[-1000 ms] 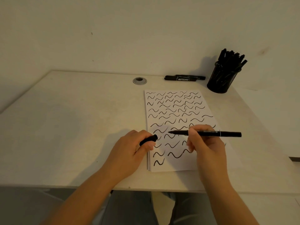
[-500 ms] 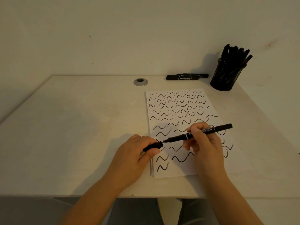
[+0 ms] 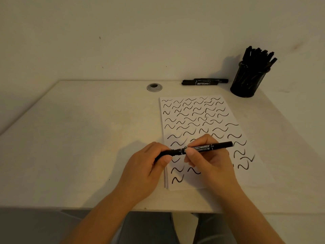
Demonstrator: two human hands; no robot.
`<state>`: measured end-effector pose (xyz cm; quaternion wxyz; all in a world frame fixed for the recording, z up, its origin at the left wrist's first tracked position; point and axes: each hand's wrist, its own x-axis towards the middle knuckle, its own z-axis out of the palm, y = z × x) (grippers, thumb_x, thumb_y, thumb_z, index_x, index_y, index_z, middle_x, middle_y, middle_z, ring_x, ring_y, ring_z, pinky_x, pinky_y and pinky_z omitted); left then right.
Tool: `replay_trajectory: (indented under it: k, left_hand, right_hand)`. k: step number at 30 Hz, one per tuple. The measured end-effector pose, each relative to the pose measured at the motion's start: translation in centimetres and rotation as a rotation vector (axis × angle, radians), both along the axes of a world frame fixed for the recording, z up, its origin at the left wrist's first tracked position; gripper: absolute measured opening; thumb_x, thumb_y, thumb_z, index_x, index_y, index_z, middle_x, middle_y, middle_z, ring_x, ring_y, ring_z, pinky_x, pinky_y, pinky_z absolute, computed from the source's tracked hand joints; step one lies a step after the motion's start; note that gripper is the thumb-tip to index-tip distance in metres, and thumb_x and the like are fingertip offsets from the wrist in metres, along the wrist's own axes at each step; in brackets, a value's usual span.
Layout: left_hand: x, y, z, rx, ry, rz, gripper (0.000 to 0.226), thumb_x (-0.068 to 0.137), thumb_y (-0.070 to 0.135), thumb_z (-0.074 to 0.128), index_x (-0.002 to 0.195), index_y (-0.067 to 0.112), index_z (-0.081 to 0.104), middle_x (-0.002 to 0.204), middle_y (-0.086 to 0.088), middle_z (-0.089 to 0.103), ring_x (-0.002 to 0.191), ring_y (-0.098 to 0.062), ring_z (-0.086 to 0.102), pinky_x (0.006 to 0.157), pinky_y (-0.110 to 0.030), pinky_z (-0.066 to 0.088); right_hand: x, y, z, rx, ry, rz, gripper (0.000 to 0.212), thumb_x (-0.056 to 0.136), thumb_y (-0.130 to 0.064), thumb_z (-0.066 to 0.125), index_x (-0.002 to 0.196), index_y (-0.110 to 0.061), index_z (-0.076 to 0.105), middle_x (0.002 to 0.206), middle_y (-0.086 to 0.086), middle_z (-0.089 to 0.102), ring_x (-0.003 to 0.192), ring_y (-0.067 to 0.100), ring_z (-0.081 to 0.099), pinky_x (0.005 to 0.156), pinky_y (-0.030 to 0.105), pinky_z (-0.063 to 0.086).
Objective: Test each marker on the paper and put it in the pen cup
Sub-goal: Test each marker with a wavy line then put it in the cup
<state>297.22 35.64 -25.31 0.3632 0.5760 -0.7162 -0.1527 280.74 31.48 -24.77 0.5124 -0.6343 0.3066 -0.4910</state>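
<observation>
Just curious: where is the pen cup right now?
The pen cup stands at the desk's far right corner, by the wall, right of the spare markers.

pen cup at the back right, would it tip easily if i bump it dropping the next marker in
Possibly. The pen cup is a narrow mesh one, probably light, and its markers stick well above the rim and lean right, raising the weight. It stands close to the wall, which might catch a backward tip.

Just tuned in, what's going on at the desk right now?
A person is holding one black marker in both hands above the scribbled paper. The left hand grips its cap end, the right hand its barrel. Two more markers lie by the wall, beside a pen cup full of markers.
</observation>
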Motion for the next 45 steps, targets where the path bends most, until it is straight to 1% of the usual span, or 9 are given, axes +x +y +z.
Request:
replay_trajectory:
  k: [4,9,16,25,33,35,38,41,45]
  left_hand:
    - [-0.2,0.1,0.0,-0.018,0.016,-0.019,0.023,0.089,0.046,0.032,0.089,0.031,0.049,0.066,0.021,0.045,0.066,-0.003,0.049,0.057,-0.01,0.037]
    - [-0.3,0.1,-0.1,-0.03,-0.065,-0.007,0.035,0.089,0.046,0.029,0.09,0.022,0.055,0.065,0.023,0.041,0.056,-0.003,0.046,0.052,-0.011,0.035]
    - [-0.2,0.0,-0.1,-0.022,-0.055,-0.035,0.033,0.09,0.044,0.03,0.088,0.021,0.053,0.059,0.019,0.04,0.053,-0.004,0.045,0.052,-0.01,0.034]
    - [0.0,-0.3,-0.2,0.002,0.026,-0.076,0.03,0.089,0.045,0.03,0.087,0.024,0.052,0.057,0.017,0.041,0.056,-0.002,0.045,0.051,-0.011,0.031]
    - [1.0,-1.2,0.2,0.055,0.1,-0.063,0.014,0.089,0.041,0.037,0.087,0.041,0.051,0.063,0.015,0.054,0.051,-0.006,0.046,0.049,-0.015,0.035]
    - [1.2,-2.3,1.1,0.039,0.082,-0.032,0.012,0.089,0.042,0.042,0.082,0.041,0.051,0.064,0.019,0.055,0.051,-0.006,0.045,0.048,-0.014,0.035]
    - [0.6,-4.7,3.1,-0.005,-0.015,-0.046,0.017,0.084,0.053,0.041,0.084,0.04,0.052,0.065,0.023,0.056,0.057,-0.006,0.048,0.05,-0.014,0.036]
    - [-0.6,-7.5,5.0,-0.058,-0.165,-0.059,0.02,0.083,0.05,0.041,0.089,0.036,0.054,0.061,0.018,0.052,0.057,-0.003,0.05,0.048,-0.014,0.033]
    - [-2.7,-11.3,7.3,-0.104,-0.341,-0.085,0.021,0.088,0.044,0.041,0.096,0.029,0.054,0.068,0.016,0.052,0.058,-0.003,0.048,0.052,-0.019,0.034]
  right_hand:
    - [0.0,-0.2,0.1,0.036,-0.007,0.037,0.008,0.077,-0.018,0.068,0.079,-0.014,0.061,0.062,-0.003,0.063,0.059,0.005,0.059,0.06,0.016,0.047]
    - [-0.3,-0.2,0.0,0.054,-0.021,0.075,0.008,0.075,-0.019,0.064,0.08,-0.014,0.06,0.061,-0.003,0.063,0.061,0.005,0.059,0.061,0.014,0.046]
    - [-0.4,-0.4,0.1,0.01,-0.004,0.124,0.006,0.076,-0.012,0.06,0.079,-0.014,0.056,0.063,-0.009,0.062,0.061,0.003,0.058,0.062,0.013,0.046]
    - [-0.1,-0.6,0.1,-0.006,0.022,0.121,0.007,0.076,-0.012,0.06,0.082,-0.013,0.056,0.064,-0.01,0.062,0.06,0.003,0.057,0.059,0.014,0.046]
    - [-3.1,-1.8,1.4,0.222,-0.107,0.027,0.013,0.081,-0.022,0.06,0.07,-0.024,0.066,0.062,0.001,0.063,0.055,0.011,0.054,0.049,0.018,0.042]
    - [-4.2,-2.9,2.3,0.144,0.069,-0.008,0.013,0.083,-0.02,0.06,0.072,-0.024,0.065,0.066,-0.001,0.066,0.058,0.009,0.057,0.05,0.017,0.043]
    - [-4.5,-4.4,3.5,-0.072,0.514,-0.074,0.005,0.084,-0.029,0.059,0.081,-0.032,0.062,0.072,-0.015,0.064,0.061,0.0,0.055,0.056,0.013,0.042]
    - [-4.4,-6.0,4.8,-0.42,0.906,-0.222,0.011,0.088,-0.038,0.051,0.094,-0.032,0.058,0.077,-0.018,0.057,0.073,0.003,0.051,0.066,0.018,0.04]
    - [-4.6,-8.6,6.7,-0.636,1.096,-0.253,0.024,0.094,-0.036,0.042,0.11,-0.023,0.054,0.086,-0.006,0.059,0.074,0.014,0.053,0.065,0.027,0.042]
